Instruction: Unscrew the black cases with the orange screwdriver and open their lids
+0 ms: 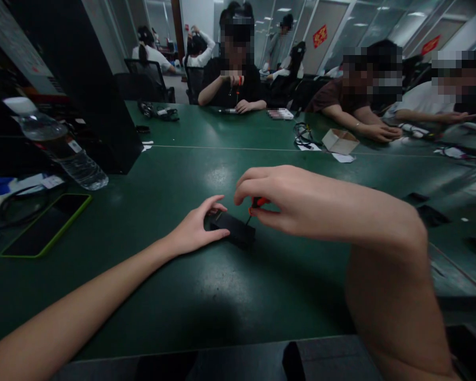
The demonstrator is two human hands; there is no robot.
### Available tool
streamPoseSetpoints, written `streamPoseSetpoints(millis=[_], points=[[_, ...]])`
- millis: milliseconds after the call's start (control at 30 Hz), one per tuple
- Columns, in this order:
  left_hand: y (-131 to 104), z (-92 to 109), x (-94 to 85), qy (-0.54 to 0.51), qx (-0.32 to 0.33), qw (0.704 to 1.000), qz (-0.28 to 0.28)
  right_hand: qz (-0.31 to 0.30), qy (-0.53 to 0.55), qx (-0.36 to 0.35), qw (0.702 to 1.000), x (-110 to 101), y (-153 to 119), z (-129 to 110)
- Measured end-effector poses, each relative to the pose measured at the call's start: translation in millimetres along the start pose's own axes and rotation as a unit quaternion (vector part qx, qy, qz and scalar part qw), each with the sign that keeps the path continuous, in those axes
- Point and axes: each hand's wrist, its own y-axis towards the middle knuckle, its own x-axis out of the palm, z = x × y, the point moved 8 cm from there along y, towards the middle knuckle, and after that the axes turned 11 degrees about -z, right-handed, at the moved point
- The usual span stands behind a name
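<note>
A black rectangular box-shaped device [235, 229] lies on the green table in front of me. My left hand [200, 225] grips its left end, thumb along the near side and fingers around the far side. From above, my right hand [267, 196] pinches a small screwdriver [257, 204] with a red and black handle. Its thin dark shaft slants down to the top of the device, near the right end. I cannot make out what the tip touches there. Part of the handle is hidden by my fingers.
To the left lie a phone [45, 225] with a green edge and a plastic bottle [63, 143] leaning beside a tall black panel [83, 79]. Across the green table [174, 174] are a small open carton [340, 142], cables [304, 135] and seated people, one holding a red-handled tool.
</note>
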Motion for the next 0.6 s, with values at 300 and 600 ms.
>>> streamPoseSetpoints(millis=[300, 600], points=[[-1, 3, 8.6, 0.122, -0.066, 0.989, 0.041, -0.001, 0.006, 0.001, 1.000, -2, 4, 8], [3, 8, 17.0, 0.157, -0.124, 0.978, 0.054, 0.011, -0.007, 0.047, 0.999, -3, -5, 23]])
